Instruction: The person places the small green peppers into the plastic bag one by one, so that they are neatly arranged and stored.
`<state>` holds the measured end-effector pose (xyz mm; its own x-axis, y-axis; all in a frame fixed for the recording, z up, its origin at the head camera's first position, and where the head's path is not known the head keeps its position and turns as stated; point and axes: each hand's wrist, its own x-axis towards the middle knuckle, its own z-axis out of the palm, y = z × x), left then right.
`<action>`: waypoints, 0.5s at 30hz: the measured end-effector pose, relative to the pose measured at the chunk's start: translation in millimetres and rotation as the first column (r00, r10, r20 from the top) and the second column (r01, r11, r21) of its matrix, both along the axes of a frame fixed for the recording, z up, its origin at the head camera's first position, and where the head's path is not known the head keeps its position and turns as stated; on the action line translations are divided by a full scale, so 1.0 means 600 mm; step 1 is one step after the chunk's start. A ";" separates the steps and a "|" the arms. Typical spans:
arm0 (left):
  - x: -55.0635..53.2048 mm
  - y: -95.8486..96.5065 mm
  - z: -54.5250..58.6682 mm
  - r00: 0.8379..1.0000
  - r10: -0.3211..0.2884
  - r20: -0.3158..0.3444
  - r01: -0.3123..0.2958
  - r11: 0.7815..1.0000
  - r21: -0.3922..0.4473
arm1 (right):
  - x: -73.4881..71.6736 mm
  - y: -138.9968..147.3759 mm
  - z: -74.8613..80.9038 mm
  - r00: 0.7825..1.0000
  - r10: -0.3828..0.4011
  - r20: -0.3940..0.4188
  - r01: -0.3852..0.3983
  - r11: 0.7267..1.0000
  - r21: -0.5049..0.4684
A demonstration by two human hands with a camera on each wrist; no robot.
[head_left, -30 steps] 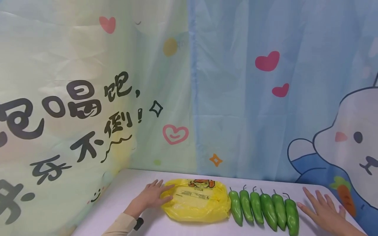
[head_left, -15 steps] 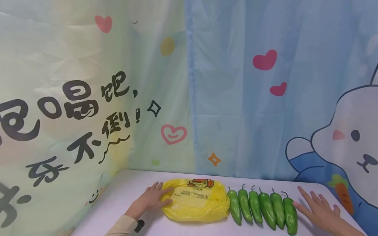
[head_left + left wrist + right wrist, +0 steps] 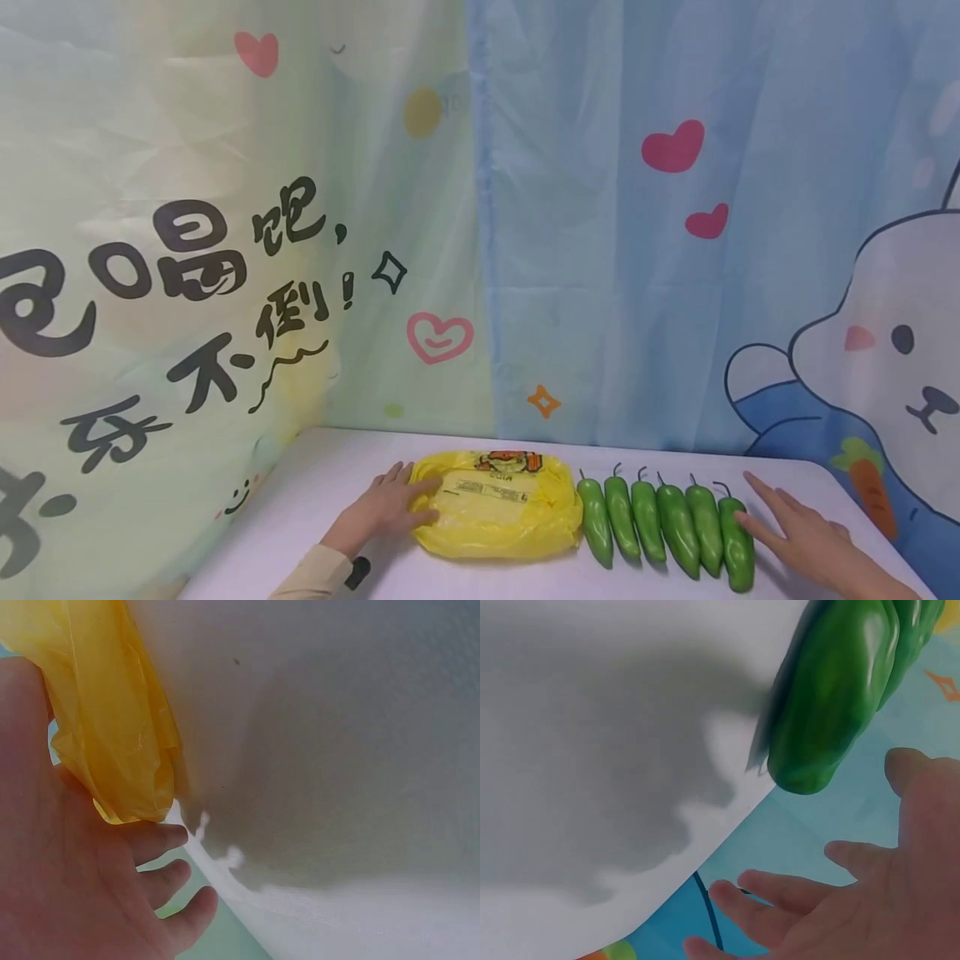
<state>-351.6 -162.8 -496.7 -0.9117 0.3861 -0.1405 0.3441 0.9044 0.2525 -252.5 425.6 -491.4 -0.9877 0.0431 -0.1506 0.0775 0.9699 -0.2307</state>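
A crinkled yellow plastic bag [image 3: 495,533] with printing on it lies on the white table. Beside its left end is my left hand [image 3: 378,507], fingers extended, with the thumb and a finger overlapping the bag's edge. The left wrist view has the yellow plastic [image 3: 112,712] right at the hand, other fingers spread past it. Several green peppers [image 3: 678,533] lie side by side to the right of the bag, stems pointing away. My right hand [image 3: 810,537] holds nothing; its thumb is right at the rightmost pepper [image 3: 738,550], whose lower end shows large in the right wrist view.
The white table [image 3: 352,454] ends at a curtain [image 3: 570,250] printed with hearts, lettering and a cartoon animal. A small black object [image 3: 358,573] sits by the left wrist.
My right hand has moved left, closer to the rightmost pepper, and its fingers have drawn nearer together. The left hand stays at the bag's edge; the head view has shifted slightly.
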 end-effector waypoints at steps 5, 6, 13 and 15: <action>0.000 0.001 0.001 1.000 0.013 0.011 -0.013 1.000 -0.001 | 0.001 -0.012 0.004 0.999 0.044 -0.015 -0.045 0.999 -0.020; 0.000 0.002 0.000 1.000 0.015 0.013 -0.015 1.000 -0.003 | 0.001 -0.014 0.005 0.999 0.049 -0.014 -0.049 0.999 -0.023; -0.001 0.004 -0.002 0.998 0.049 0.037 -0.049 0.999 0.007 | 0.006 -0.030 0.007 0.998 0.068 0.002 -0.068 0.997 -0.038; -0.001 0.005 -0.003 0.997 0.058 0.042 -0.058 0.998 0.008 | 0.008 -0.035 0.008 0.997 0.077 0.004 -0.076 0.996 -0.043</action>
<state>-352.3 -160.0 -498.7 -0.9261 0.3341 -0.1753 0.2802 0.9202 0.2734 -247.9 404.5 -486.7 -0.9869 -0.0392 -0.1564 0.0048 0.9624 -0.2716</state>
